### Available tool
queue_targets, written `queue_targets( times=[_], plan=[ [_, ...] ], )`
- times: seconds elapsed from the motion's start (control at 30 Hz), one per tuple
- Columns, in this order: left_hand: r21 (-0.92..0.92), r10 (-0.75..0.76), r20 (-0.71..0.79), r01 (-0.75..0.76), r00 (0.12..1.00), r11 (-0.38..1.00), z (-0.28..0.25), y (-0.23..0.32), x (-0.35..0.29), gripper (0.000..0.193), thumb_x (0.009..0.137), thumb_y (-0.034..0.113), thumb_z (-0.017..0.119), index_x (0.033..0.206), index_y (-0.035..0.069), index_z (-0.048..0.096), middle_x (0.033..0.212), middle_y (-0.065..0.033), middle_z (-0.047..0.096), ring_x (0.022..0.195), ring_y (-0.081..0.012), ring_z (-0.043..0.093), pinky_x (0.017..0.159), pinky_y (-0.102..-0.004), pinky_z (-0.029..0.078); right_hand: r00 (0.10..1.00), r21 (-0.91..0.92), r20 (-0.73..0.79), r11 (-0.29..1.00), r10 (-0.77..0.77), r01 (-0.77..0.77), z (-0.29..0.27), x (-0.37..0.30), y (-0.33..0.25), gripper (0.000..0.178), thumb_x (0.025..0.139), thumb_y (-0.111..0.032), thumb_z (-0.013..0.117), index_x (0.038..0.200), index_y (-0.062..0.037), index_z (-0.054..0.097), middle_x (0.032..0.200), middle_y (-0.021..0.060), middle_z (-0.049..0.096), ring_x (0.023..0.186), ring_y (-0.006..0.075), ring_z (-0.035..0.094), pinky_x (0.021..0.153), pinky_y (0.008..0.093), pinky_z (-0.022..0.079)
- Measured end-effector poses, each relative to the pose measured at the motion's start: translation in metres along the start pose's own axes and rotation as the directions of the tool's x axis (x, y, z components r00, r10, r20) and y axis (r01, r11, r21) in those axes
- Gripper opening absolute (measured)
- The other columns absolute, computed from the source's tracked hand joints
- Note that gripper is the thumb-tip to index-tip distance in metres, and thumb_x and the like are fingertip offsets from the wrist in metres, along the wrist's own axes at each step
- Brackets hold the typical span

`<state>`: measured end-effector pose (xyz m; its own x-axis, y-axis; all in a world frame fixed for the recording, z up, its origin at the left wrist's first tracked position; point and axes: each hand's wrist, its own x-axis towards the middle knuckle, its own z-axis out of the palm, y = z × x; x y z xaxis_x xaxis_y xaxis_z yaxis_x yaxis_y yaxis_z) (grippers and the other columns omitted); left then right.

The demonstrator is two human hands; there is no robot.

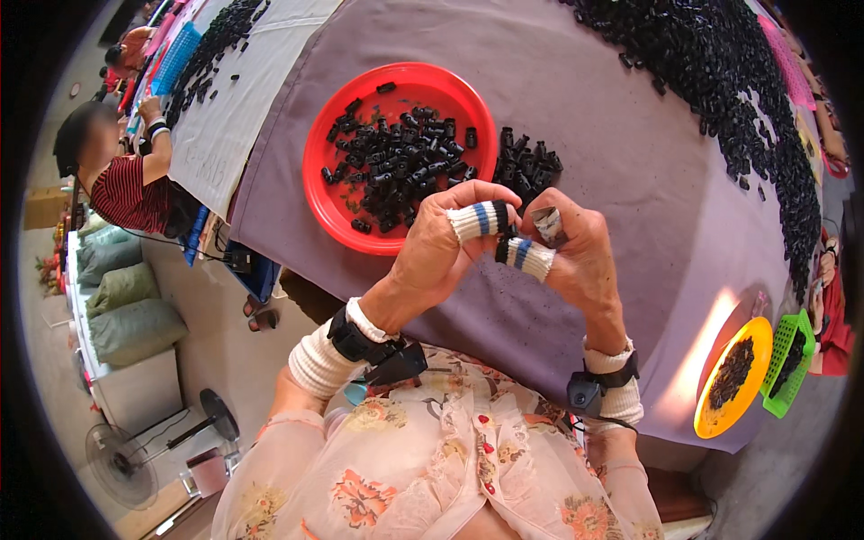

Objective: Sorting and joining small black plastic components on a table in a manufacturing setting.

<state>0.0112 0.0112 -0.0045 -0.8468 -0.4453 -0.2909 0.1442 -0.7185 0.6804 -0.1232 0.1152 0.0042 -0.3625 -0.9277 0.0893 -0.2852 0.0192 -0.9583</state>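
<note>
My left hand [434,247] and my right hand [583,256] meet above the table in front of me, fingers pinched together. Between their fingertips is a small black plastic piece [509,231], mostly hidden, which looks like a cord lock. White knitted sleeves with blue and black stripes cover a finger on each hand, and a silvery wrap [547,225] sits on a right-hand finger. Just beyond my left hand lies a round red tray [315,189] holding many black cord locks [396,157]. A pile of similar black pieces [526,166] rests on the cloth beside the tray's right edge.
A grey-purple cloth [594,117] covers the table. Large heaps of black pieces [702,63] spread at the far right. A yellow plate [751,396] and green basket [783,387] stand at the right edge. Another person [135,184] sits at the left; a fan [121,463] stands below.
</note>
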Motion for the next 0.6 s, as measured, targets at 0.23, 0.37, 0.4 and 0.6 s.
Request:
queue_targets(
  times=[0.23,0.37,0.4,0.6],
  plan=[
    [0.071,0.115,-0.048,-0.111,0.992,0.991,-0.018,0.008,-0.008,0.025,0.088,0.019,0.052,0.101,-0.002,0.056,0.087,-0.0095,0.059,0.078,-0.0180,0.060,0.074,-0.0292,0.050,0.998,0.034,0.019,0.998,0.052,-0.053,-0.001,-0.005,0.028,0.019,0.069,-0.009,0.070,0.081,-0.0032,0.055,0.062,0.0036,0.056,0.055,0.0093,0.050,0.053,0.0240,0.042],
    [0.213,0.267,-0.098,-0.242,0.959,0.947,-0.041,0.028,-0.013,0.026,0.088,0.018,0.051,0.103,-0.002,0.056,0.088,-0.0113,0.060,0.075,-0.0190,0.059,0.073,-0.0307,0.051,0.961,-0.032,-0.156,0.971,0.229,-0.236,-0.031,0.001,0.045,0.010,0.073,-0.008,0.063,0.081,-0.0029,0.059,0.063,0.0010,0.057,0.059,0.0072,0.050,0.055,0.0231,0.042],
    [0.290,0.308,-0.114,-0.264,0.945,0.920,-0.049,0.033,-0.014,0.025,0.088,0.017,0.051,0.104,-0.002,0.056,0.089,-0.0117,0.060,0.074,-0.0188,0.059,0.073,-0.0307,0.051,0.921,-0.111,-0.207,0.927,0.331,-0.358,-0.034,0.002,0.047,0.010,0.074,-0.008,0.062,0.081,-0.0027,0.059,0.063,0.0014,0.058,0.060,0.0075,0.051,0.056,0.0233,0.043],
    [0.572,0.425,-0.260,-0.216,0.867,0.792,-0.077,0.060,-0.023,0.024,0.087,0.006,0.050,0.109,-0.001,0.057,0.097,-0.0105,0.061,0.081,-0.0142,0.060,0.074,-0.0257,0.049,0.977,-0.221,-0.125,0.955,0.171,-0.196,-0.015,0.009,0.058,0.014,0.072,-0.008,0.062,0.085,-0.0022,0.060,0.065,0.0105,0.060,0.057,0.0181,0.056,0.057,0.0282,0.044]
  ],
)
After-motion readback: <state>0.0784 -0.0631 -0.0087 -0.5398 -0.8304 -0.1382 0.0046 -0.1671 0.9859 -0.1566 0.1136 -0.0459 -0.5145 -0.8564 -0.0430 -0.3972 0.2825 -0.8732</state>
